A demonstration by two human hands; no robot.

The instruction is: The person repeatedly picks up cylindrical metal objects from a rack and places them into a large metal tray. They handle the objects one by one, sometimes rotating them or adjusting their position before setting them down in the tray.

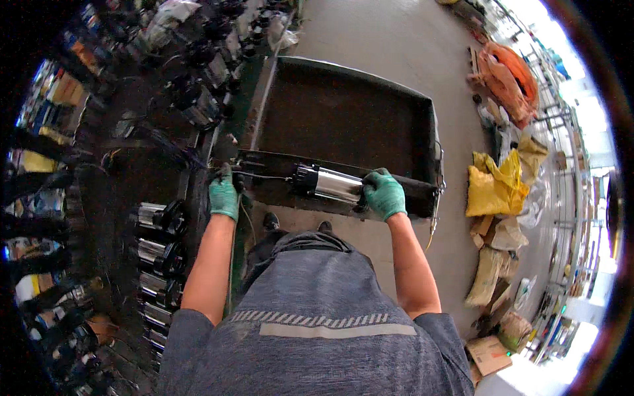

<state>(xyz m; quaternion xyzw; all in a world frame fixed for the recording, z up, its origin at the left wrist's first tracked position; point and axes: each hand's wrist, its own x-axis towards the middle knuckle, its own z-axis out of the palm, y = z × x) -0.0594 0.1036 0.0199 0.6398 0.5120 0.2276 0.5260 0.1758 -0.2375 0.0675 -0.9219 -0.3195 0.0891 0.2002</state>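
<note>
A silver cylindrical pump (pixel 338 185) with black ends lies level in front of me, over the near side of a large dark metal trough (pixel 343 109). My right hand (pixel 384 195), in a green glove, is closed round the pump's right end. From its left end a thin dark cable (pixel 267 176) runs across to my left hand (pixel 224 195), also gloved in green. The left fingers are closed on the cable beside the edge of the left-hand bench. What lies under those fingers is partly hidden.
Similar silver pumps (pixel 155 249) lie in a row on the dark bench to my left, with more dark parts (pixel 205 109) beyond. Yellow sacks (pixel 495 185), an orange bundle (pixel 508 82) and cardboard (pixel 489 355) lie on the floor at right, before metal shelving (pixel 561 224).
</note>
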